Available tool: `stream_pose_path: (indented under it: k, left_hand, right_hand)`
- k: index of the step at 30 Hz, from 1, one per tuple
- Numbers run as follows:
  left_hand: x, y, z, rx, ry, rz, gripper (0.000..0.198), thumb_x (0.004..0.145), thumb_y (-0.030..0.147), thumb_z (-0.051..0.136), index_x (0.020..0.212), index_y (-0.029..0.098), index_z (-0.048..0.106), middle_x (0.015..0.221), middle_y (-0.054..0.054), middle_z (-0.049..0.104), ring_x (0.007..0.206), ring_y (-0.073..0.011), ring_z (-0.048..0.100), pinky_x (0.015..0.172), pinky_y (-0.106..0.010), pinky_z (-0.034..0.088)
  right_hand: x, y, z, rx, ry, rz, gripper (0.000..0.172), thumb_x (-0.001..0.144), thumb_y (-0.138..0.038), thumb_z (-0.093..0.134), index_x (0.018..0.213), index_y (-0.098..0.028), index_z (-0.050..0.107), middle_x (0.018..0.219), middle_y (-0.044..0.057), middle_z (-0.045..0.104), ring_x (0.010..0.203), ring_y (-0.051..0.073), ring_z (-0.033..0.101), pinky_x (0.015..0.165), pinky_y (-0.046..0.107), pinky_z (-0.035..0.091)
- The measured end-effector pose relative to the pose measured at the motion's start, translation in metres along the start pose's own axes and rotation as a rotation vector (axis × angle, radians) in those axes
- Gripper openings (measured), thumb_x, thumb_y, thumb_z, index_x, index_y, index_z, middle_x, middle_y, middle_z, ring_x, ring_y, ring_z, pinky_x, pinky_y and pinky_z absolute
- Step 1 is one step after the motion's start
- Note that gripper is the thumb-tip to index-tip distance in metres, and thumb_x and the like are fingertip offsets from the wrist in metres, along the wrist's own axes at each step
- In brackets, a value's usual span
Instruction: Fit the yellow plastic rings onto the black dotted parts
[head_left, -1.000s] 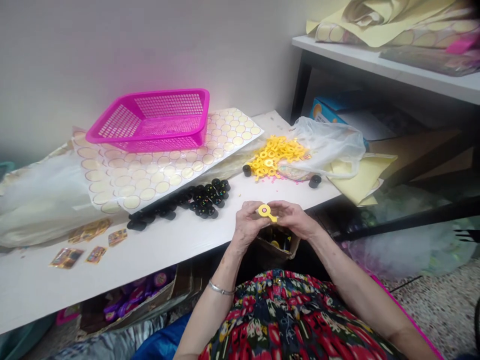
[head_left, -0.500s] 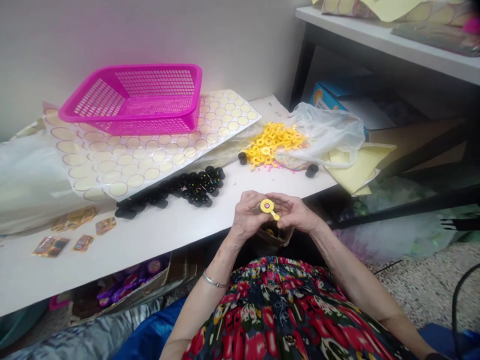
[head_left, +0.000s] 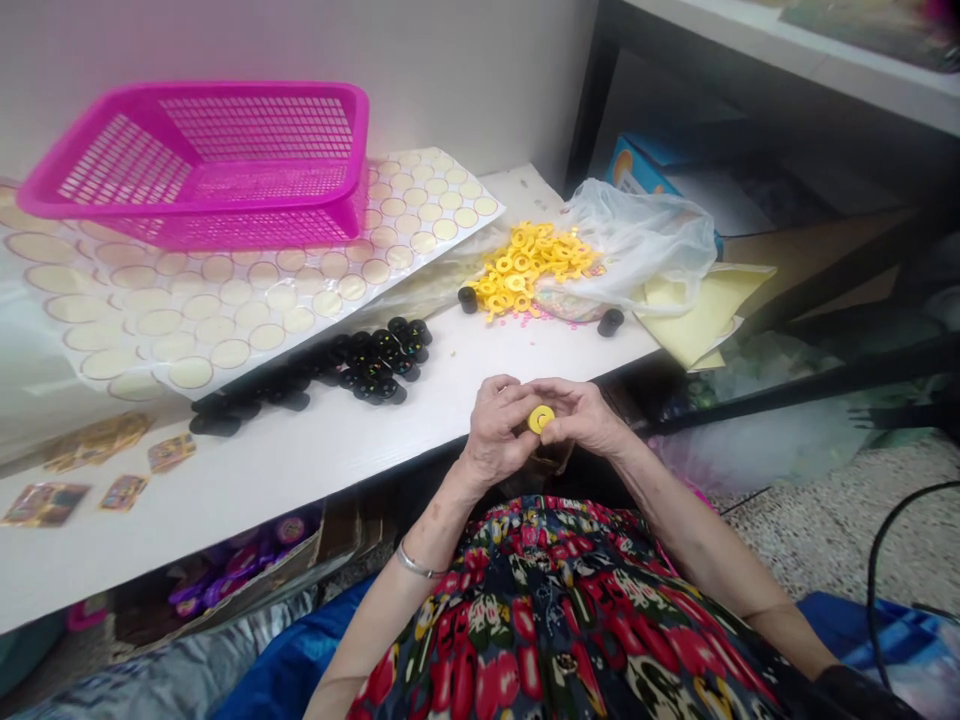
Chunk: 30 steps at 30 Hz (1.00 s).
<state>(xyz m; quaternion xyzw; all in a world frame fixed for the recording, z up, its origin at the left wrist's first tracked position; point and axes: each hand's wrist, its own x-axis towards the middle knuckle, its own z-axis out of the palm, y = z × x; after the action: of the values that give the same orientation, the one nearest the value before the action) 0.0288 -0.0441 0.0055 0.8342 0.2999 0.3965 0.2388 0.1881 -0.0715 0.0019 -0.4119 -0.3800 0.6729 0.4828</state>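
Between both hands, over the table's front edge, is a small round yellow piece. My left hand has its fingers closed on the piece from the left. From the right, my right hand pinches it, the thumb on its face. Beyond the hands lies a pile of yellow ring-shaped pieces with tiny pink bits beside it. Small black cylinders are grouped to the left on the white table. Single black cylinders stand at either side of the yellow pile.
A pink basket sits on sheets of round stickers at the back left. Printed cards lie at the far left. A plastic bag and yellow paper are at the right, below a shelf.
The yellow piece has turned in the hands, and my right thumb now lies over its face where its stem showed. The camera view has shifted, so table items appear further left and higher.
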Motion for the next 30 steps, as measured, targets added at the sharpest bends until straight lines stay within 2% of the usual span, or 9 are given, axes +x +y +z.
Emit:
stream_pose_path:
  k: [3, 6, 12, 17, 22, 26, 28, 30]
  left_hand:
    - [-0.001, 0.0, 0.001, 0.025, 0.004, 0.018, 0.021, 0.073, 0.033, 0.06, 0.088, 0.02, 0.067, 0.089, -0.007, 0.068, 0.089, -0.0216, 0.052, 0.086, -0.04, 0.04]
    - [-0.001, 0.002, 0.003, 0.041, 0.001, 0.056, 0.022, 0.075, 0.034, 0.058, 0.09, 0.02, 0.066, 0.092, -0.007, 0.068, 0.088, -0.021, 0.054, 0.087, -0.04, 0.04]
    - [0.0, 0.009, 0.007, 0.007, 0.024, 0.119, 0.016, 0.076, 0.024, 0.056, 0.088, 0.019, 0.065, 0.09, -0.006, 0.069, 0.085, -0.0185, 0.057, 0.086, -0.039, 0.04]
    - [-0.004, -0.001, 0.01, 0.014, 0.004, 0.033, 0.017, 0.072, 0.021, 0.056, 0.086, 0.02, 0.065, 0.089, -0.005, 0.069, 0.083, -0.0185, 0.056, 0.084, -0.039, 0.041]
    - [-0.009, -0.005, 0.015, 0.013, 0.022, -0.006, 0.017, 0.071, 0.027, 0.059, 0.086, 0.019, 0.064, 0.084, -0.006, 0.068, 0.083, -0.0197, 0.055, 0.085, -0.04, 0.041]
    - [-0.011, -0.006, 0.013, -0.059, -0.045, 0.046, 0.019, 0.07, 0.021, 0.059, 0.088, 0.019, 0.064, 0.085, -0.006, 0.067, 0.082, -0.0186, 0.054, 0.085, -0.04, 0.041]
    - [-0.013, -0.013, 0.007, -0.118, -0.059, 0.052, 0.026, 0.067, 0.016, 0.058, 0.092, 0.019, 0.064, 0.088, -0.006, 0.067, 0.088, -0.0195, 0.054, 0.083, -0.038, 0.044]
    - [-0.014, -0.027, -0.003, -0.106, 0.028, -0.044, 0.028, 0.067, 0.015, 0.056, 0.094, 0.018, 0.063, 0.091, -0.006, 0.065, 0.09, -0.0189, 0.055, 0.078, -0.034, 0.046]
  right_hand:
    - [-0.003, -0.004, 0.001, 0.01, 0.011, 0.026, 0.06, 0.037, -0.013, 0.082, 0.094, -0.018, 0.065, 0.093, 0.002, 0.067, 0.087, 0.018, 0.062, 0.082, 0.033, 0.049]
    - [-0.005, -0.008, 0.004, 0.006, -0.009, 0.029, 0.055, 0.042, -0.014, 0.08, 0.095, -0.017, 0.066, 0.091, 0.002, 0.067, 0.085, 0.017, 0.062, 0.082, 0.031, 0.048]
    - [-0.007, 0.002, 0.006, 0.108, 0.012, -0.023, 0.045, 0.046, -0.019, 0.079, 0.09, -0.015, 0.068, 0.085, 0.002, 0.067, 0.076, 0.015, 0.061, 0.074, 0.028, 0.048]
    - [-0.007, 0.015, 0.005, 0.116, 0.097, -0.046, 0.044, 0.053, -0.021, 0.078, 0.096, -0.018, 0.066, 0.09, 0.002, 0.067, 0.081, 0.014, 0.06, 0.08, 0.027, 0.046]
    - [-0.007, 0.018, 0.003, 0.09, 0.005, -0.003, 0.05, 0.055, -0.02, 0.077, 0.103, -0.019, 0.064, 0.099, 0.004, 0.065, 0.089, 0.015, 0.059, 0.082, 0.026, 0.044]
    - [-0.009, 0.017, -0.004, 0.03, -0.033, 0.003, 0.049, 0.053, -0.019, 0.077, 0.1, -0.017, 0.063, 0.095, 0.003, 0.065, 0.089, 0.016, 0.057, 0.078, 0.027, 0.043]
    - [-0.013, 0.018, -0.01, -0.059, -0.083, 0.048, 0.05, 0.053, -0.021, 0.076, 0.101, -0.017, 0.062, 0.089, 0.001, 0.064, 0.083, 0.016, 0.057, 0.074, 0.027, 0.044]
    - [-0.016, 0.022, -0.015, -0.229, -0.148, 0.157, 0.048, 0.056, -0.022, 0.073, 0.102, -0.017, 0.06, 0.078, -0.001, 0.062, 0.07, 0.014, 0.056, 0.065, 0.026, 0.043]
